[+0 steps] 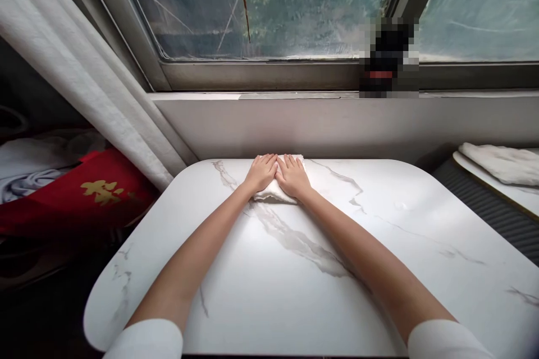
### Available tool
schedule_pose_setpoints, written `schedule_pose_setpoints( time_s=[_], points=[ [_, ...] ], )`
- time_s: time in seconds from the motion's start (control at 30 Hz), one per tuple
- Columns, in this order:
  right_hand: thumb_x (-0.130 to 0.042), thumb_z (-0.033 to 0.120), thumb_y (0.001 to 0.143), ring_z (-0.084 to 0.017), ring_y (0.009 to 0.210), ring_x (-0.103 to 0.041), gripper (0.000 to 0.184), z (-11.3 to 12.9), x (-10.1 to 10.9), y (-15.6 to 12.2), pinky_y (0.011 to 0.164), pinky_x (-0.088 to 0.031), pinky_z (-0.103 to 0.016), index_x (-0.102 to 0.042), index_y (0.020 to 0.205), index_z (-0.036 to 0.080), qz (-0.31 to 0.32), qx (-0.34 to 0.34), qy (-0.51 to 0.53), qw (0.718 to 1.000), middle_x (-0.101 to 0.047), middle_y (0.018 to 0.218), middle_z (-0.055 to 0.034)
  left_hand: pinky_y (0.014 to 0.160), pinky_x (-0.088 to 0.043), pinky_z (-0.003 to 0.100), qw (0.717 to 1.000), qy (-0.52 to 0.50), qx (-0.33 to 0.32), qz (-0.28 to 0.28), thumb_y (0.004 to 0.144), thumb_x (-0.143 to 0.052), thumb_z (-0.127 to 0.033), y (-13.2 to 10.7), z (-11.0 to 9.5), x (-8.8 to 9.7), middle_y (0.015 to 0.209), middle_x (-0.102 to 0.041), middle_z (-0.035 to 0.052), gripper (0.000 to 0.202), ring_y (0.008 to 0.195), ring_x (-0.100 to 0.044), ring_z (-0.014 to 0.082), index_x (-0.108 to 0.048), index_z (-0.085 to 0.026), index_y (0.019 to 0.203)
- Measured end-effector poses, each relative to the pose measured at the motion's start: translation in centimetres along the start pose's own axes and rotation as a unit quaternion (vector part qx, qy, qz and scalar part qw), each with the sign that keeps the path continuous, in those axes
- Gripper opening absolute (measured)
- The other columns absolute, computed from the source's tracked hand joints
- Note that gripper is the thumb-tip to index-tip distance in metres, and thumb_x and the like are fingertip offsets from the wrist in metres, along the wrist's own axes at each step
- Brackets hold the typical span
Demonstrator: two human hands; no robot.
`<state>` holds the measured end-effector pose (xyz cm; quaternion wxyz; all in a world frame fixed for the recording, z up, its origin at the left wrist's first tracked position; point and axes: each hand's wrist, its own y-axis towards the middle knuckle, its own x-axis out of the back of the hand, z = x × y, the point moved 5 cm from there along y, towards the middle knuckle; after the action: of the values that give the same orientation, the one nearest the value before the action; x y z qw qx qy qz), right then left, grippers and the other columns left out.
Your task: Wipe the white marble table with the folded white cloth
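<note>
A pale curtain (80,61) hangs beside the window (278,8).

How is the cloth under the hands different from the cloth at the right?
The central cloth lies under the left hand and right hand; neither touches the side cloth. The central cloth rests on the marbled table, the side cloth on another white surface. Both look whitish.

The left arm (194,258) and right arm (370,247) reach forward, nearly straight, slanting inward toward each other. The left hand (261,173) and right hand (293,177) lie side by side, palms down and flattened, fingers (270,159) extended forward. The thumbs (279,177) seem to touch, though at this size it is hard to be sure.
</note>
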<state>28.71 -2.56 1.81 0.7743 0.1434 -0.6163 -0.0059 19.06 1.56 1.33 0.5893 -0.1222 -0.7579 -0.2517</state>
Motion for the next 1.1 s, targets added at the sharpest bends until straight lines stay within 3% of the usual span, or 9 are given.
schedule_pose_setpoints(
  time_s=[0.13,0.27,0.37,0.47,0.6,0.73,0.83,0.93,1.1],
  points=[
    [-0.030,0.034,0.095,-0.025,0.139,-0.020,0.054,1.5,0.3,-2.9,0.112,-0.009,-0.042,-0.031,0.144,0.009,0.006,0.014,0.013,1.000,-0.028,0.149,-0.0169,0.113,-0.018,0.041,1.000,0.011,-0.005,0.004,0.097,-0.022,-0.027,-3.2,-1.0,0.5,0.145,-0.039,0.0097,0.047,0.135,-0.031,0.0205,-0.039,-0.012,0.138],
    [-0.029,0.033,0.095,-0.026,0.141,-0.010,0.057,4.6,1.1,-9.0,0.113,-0.004,-0.045,-0.027,0.145,0.006,0.025,0.020,0.063,0.998,-0.021,0.152,-0.0180,0.113,-0.017,0.043,0.999,-0.001,-0.035,0.010,0.097,-0.020,-0.027,-9.8,-2.6,1.8,0.145,-0.038,0.0096,0.048,0.136,-0.030,0.0201,-0.038,-0.011,0.139],
    [-0.035,0.033,0.092,-0.026,0.141,0.004,0.063,7.6,2.1,-14.4,0.114,0.002,-0.048,-0.019,0.147,0.007,0.088,0.039,0.143,0.985,-0.008,0.154,-0.0146,0.114,-0.017,0.044,0.997,-0.013,-0.067,0.021,0.098,-0.020,-0.030,-15.9,-3.7,3.3,0.146,-0.036,0.0076,0.048,0.136,-0.029,0.0193,-0.033,-0.014,0.142],
    [-0.044,0.028,0.086,-0.024,0.138,0.016,0.074,10.5,3.0,-18.6,0.113,0.006,-0.050,-0.010,0.149,0.012,0.183,0.049,0.237,0.953,0.006,0.154,-0.0086,0.114,-0.017,0.042,0.995,-0.012,-0.088,0.044,0.099,-0.024,-0.031,-21.3,-4.1,5.0,0.149,-0.032,0.0038,0.048,0.138,-0.025,0.0179,-0.025,-0.021,0.146],
    [-0.042,0.024,0.086,-0.022,0.136,0.021,0.076,12.9,3.3,-19.8,0.113,0.006,-0.050,-0.001,0.148,0.010,0.249,0.058,0.290,0.922,0.013,0.153,-0.0077,0.113,-0.019,0.046,0.998,0.014,-0.040,0.054,0.099,-0.026,-0.033,-24.8,-3.0,6.3,0.150,-0.029,0.0014,0.047,0.140,-0.019,0.0206,-0.025,-0.026,0.146],
    [-0.032,0.036,0.093,-0.028,0.138,0.015,0.067,13.2,1.6,-15.5,0.113,0.000,-0.049,-0.010,0.148,0.005,0.202,0.101,0.219,0.949,0.005,0.153,-0.0160,0.112,-0.019,0.046,0.999,0.018,0.012,0.042,0.098,-0.020,-0.031,-22.7,-0.3,5.4,0.150,-0.030,0.0060,0.048,0.139,-0.020,0.0215,-0.030,-0.019,0.144],
    [-0.027,0.036,0.095,-0.030,0.141,-0.002,0.062,12.2,0.1,-9.9,0.113,-0.005,-0.046,-0.018,0.146,0.002,0.115,0.120,0.128,0.978,-0.011,0.153,-0.0194,0.113,-0.016,0.047,0.998,0.030,0.050,0.030,0.097,-0.021,-0.030,-18.0,2.6,4.3,0.149,-0.031,0.0094,0.050,0.139,-0.021,0.0226,-0.033,-0.014,0.142],
    [-0.028,0.035,0.094,-0.027,0.140,-0.016,0.060,11.4,-1.3,-4.1,0.113,-0.009,-0.043,-0.025,0.145,0.004,0.059,0.123,0.067,0.988,-0.024,0.151,-0.0182,0.113,-0.015,0.046,0.996,0.030,0.073,0.029,0.096,-0.023,-0.029,-12.6,5.9,3.6,0.148,-0.033,0.0098,0.049,0.138,-0.023,0.0230,-0.036,-0.014,0.141],
    [-0.030,0.036,0.093,-0.028,0.138,-0.022,0.060,11.7,-3.2,2.8,0.111,-0.011,-0.042,-0.030,0.143,0.003,0.013,0.059,0.054,0.997,-0.030,0.148,-0.0201,0.113,-0.017,0.040,0.998,0.007,0.053,0.033,0.095,-0.026,-0.029,-6.4,11.4,3.6,0.146,-0.037,0.0079,0.047,0.137,-0.027,0.0197,-0.040,-0.015,0.138]
  ],
)
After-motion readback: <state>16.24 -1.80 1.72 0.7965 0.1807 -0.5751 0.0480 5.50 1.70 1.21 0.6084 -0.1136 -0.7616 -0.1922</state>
